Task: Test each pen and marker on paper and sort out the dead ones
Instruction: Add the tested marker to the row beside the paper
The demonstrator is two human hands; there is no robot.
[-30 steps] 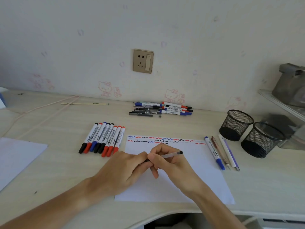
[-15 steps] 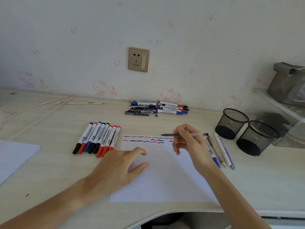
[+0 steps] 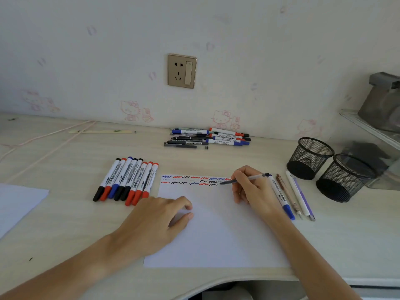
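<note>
Head view, and the right hand has a slim clear-barrelled pen pinched in its fingers, tip down at the end of the lowest row of squiggles on the white paper; that looks like the next test stroke going in beside the others. The left hand lies flat on the sheet's left part, fingers loosely spread and holding nothing, most likely pinning the paper so it won't slide. Eight capped markers sit in a tidy row just left of the sheet, a heap of pens waits near the wall, and four more pens lie right of the paper on the bench. Two mesh cups stand beyond them.
</note>
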